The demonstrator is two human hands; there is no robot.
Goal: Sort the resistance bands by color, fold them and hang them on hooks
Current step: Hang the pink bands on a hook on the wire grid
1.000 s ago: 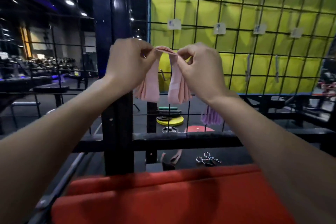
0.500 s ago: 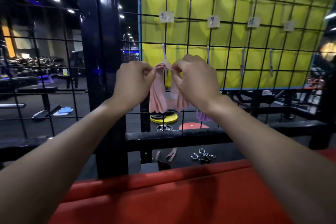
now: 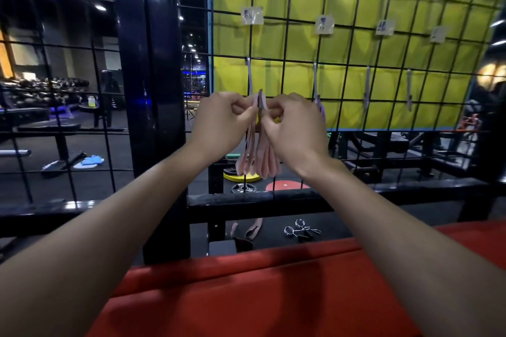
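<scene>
Hands at the black wire grid panel [image 3: 284, 85]. Left hand [image 3: 219, 123] and right hand [image 3: 293, 128] each pinch the folded pink resistance bands [image 3: 260, 156] at the top fold.

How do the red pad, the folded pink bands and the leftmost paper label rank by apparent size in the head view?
1. red pad, though it is nearest the camera
2. folded pink bands
3. leftmost paper label

Dim gym (yellow padded wall [image 3: 356, 85]).
</scene>
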